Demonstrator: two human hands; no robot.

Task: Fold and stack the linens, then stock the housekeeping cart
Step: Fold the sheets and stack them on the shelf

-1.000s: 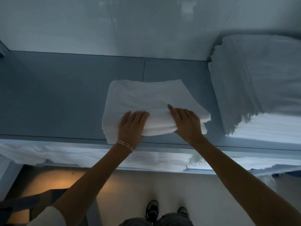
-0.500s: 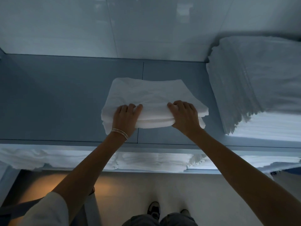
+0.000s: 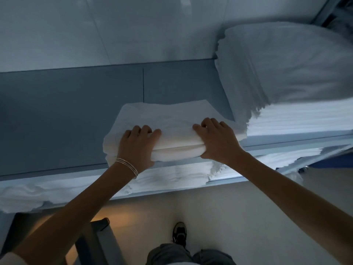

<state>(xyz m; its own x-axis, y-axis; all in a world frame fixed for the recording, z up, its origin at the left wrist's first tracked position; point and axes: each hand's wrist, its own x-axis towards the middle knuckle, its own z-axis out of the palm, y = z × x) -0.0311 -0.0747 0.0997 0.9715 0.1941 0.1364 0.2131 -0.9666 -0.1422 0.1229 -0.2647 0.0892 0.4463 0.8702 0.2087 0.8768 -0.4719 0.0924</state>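
A small stack of folded white linens (image 3: 168, 119) lies on the grey-blue shelf top (image 3: 66, 115), its near edge over the shelf's front lip. My left hand (image 3: 137, 146), with thin bracelets at the wrist, grips the stack's near left edge, fingers curled on top. My right hand (image 3: 215, 140) grips the near right edge the same way, thumb underneath. A tall pile of folded white linens (image 3: 286, 73) stands on the shelf to the right, almost touching the small stack.
More white linens (image 3: 172, 176) fill the shelf below, along its whole width. A pale glossy wall (image 3: 133, 29) backs the shelf. A dark frame or step (image 3: 95, 240) stands on the floor at lower left, beside my shoe (image 3: 179, 234).
Both hands went from flat on the stack to curled around its near edge. The stack slid toward me to the shelf's front lip, and the view tilted.
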